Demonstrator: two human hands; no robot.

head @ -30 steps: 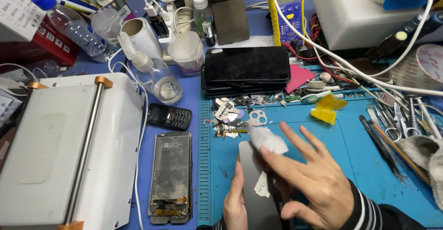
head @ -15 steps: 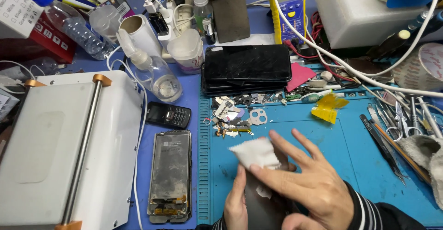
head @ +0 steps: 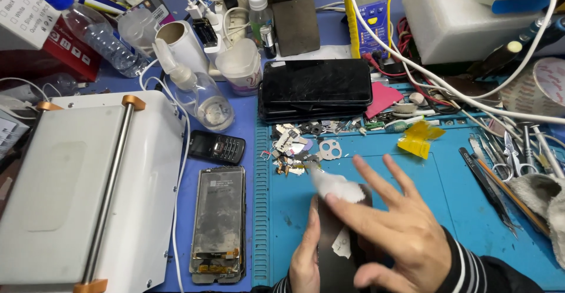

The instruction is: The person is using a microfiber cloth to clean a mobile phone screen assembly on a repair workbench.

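A dark flat phone panel (head: pixel 335 234) lies on the blue work mat (head: pixel 447 187) near the front edge. My left hand (head: pixel 306 257) grips the panel's left edge. My right hand (head: pixel 400 234) presses a small white wad of tissue (head: pixel 336 186) onto the panel's far end with its fingertips, the other fingers spread out. A scrap of white paper (head: pixel 341 245) shows on the panel under my right palm.
An opened phone body (head: pixel 218 222) and a small black keypad phone (head: pixel 216 147) lie left of the mat. A white machine (head: pixel 88 187) fills the left side. Stacked dark phones (head: pixel 316 88), loose small parts (head: pixel 294 146), yellow tape (head: pixel 419 139) and tweezers (head: pixel 488 187) surround the mat.
My right hand has slid the white tissue wad up and down along the panel, ending at its far end. My left hand has stayed on the panel's left edge.
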